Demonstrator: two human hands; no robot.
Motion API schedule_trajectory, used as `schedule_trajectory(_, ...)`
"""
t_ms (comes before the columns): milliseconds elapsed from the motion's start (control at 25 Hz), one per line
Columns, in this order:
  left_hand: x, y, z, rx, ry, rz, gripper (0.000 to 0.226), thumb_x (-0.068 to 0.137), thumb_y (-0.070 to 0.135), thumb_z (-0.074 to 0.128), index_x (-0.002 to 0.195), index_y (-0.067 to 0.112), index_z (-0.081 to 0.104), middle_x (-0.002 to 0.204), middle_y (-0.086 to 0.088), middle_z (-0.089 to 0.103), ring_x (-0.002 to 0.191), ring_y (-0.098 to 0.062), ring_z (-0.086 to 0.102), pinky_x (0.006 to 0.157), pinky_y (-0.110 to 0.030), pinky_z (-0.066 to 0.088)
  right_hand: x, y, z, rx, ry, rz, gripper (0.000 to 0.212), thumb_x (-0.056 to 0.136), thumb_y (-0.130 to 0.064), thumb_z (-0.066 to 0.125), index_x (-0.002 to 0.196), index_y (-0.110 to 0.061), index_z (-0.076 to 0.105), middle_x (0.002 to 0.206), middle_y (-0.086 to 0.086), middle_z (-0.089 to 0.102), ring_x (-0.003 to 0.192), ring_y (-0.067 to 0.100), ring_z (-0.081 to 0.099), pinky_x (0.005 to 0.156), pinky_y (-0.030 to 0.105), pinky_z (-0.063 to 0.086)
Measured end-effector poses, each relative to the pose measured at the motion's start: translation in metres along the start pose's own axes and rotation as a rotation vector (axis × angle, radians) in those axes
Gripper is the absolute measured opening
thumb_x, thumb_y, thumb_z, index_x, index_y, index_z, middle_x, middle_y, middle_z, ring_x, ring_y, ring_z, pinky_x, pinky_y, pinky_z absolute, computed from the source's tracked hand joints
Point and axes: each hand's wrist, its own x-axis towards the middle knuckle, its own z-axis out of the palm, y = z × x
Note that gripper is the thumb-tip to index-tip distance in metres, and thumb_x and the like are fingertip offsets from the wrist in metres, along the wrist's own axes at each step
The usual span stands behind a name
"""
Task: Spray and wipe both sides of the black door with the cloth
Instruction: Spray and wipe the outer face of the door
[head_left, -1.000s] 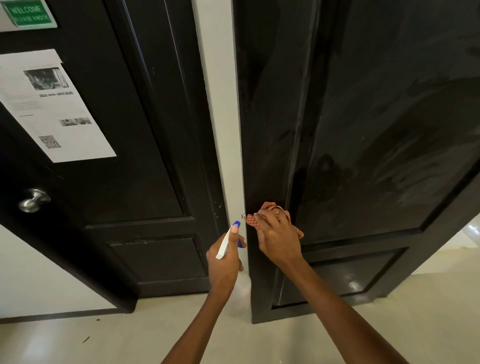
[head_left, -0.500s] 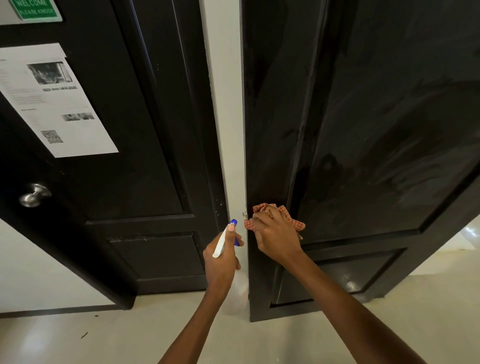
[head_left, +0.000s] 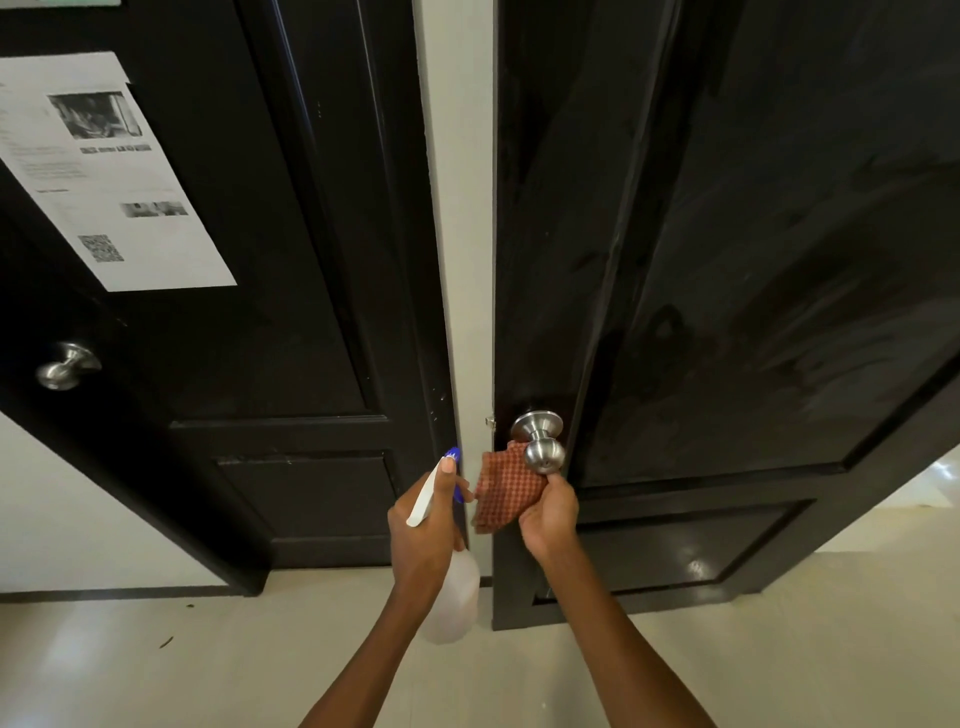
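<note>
**Cloth held just under the knob of the right-hand door**

We see two black doors side by side with a strip of pale wall (head_left: 457, 260) between them. The black door (head_left: 727, 260) we are working on fills the frame from 12 round to 4 o'clock; its glossy upper panel shows dull smears and streaks. Its round steel knob (head_left: 543, 447) stands out near the door's left edge, a little below centre of the view, fully uncovered.

Our right hand (head_left: 550, 512) sits just below that knob, toward 6 o'clock from it, closed on the cloth (head_left: 506, 493), an orange-red checked piece bunched between thumb and fingers. The cloth's upper corner reaches up beside the knob's stem; we cannot tell whether it touches the metal. Our thumb tip lies right by the underside of the knob.

Our left hand (head_left: 423, 535) is at 9 o'clock from the cloth, near it but apart, wrapped around the neck of the spray bottle (head_left: 452, 597). The bottle's translucent body hangs below the fist, its white trigger and blue nozzle rise above the knuckles, and the nozzle points up toward the wall strip.

At 9 to 11 o'clock stands the other door (head_left: 234, 312), carrying a printed paper notice (head_left: 104, 182) with a QR code and a second steel knob (head_left: 65, 366) at the far left. A pale floor (head_left: 208, 665) runs along the bottom
</note>
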Motion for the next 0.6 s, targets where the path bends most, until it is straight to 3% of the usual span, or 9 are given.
schedule_trajectory(120,0.004,-0.003,-0.009,0.008,0.013,-0.012,0.06,0.079,0.064,0.046,0.09,0.01,0.071,0.078,0.0,0.072,0.064,-0.011,0.068,0.056,-0.017,0.054,-0.006,0.01,0.01,0.085,-0.018,0.0,0.036,0.107,-0.027,0.043,0.126,-0.005,0.065,0.122,0.018,0.069,0.109,0.029,0.066,0.097,0.043,0.052)
schedule_trajectory(280,0.006,0.001,-0.017,0.021,0.019,0.038,0.055,0.083,0.063,0.044,0.081,0.015,0.07,0.07,0.005,0.07,0.062,-0.014,0.066,0.056,-0.021,0.055,-0.005,0.0,0.007,0.099,0.119,-0.054,0.033,0.105,-0.022,0.05,0.131,-0.006,0.061,0.111,0.011,0.069,0.101,0.027,0.065,0.078,0.041,0.053)
schedule_trajectory(400,0.009,0.002,-0.016,0.024,-0.005,0.06,0.052,0.086,0.062,0.044,0.079,0.017,0.069,0.071,0.006,0.07,0.064,-0.018,0.066,0.062,-0.03,0.059,0.001,-0.021,-0.002,0.122,0.131,-0.227,0.037,0.105,-0.027,0.051,0.139,-0.011,0.057,0.122,0.012,0.066,0.11,0.032,0.063,0.089,0.05,0.053)
schedule_trajectory(480,0.012,0.001,-0.012,0.011,-0.023,0.046,0.053,0.085,0.062,0.045,0.081,0.015,0.07,0.074,0.005,0.071,0.067,-0.021,0.067,0.068,-0.036,0.06,0.0,-0.039,0.0,-0.104,0.06,-0.47,0.03,0.106,-0.027,0.052,0.132,-0.015,0.061,0.118,0.008,0.068,0.11,0.026,0.065,0.095,0.044,0.054)
schedule_trajectory(600,0.012,0.006,-0.006,-0.005,-0.072,0.08,0.048,0.088,0.058,0.046,0.078,0.018,0.07,0.075,0.002,0.071,0.069,-0.023,0.067,0.068,-0.036,0.06,0.0,-0.053,0.01,-0.783,-0.053,-0.864,0.027,0.104,-0.025,0.056,0.128,-0.015,0.064,0.116,0.002,0.069,0.109,0.009,0.065,0.097,0.026,0.051)
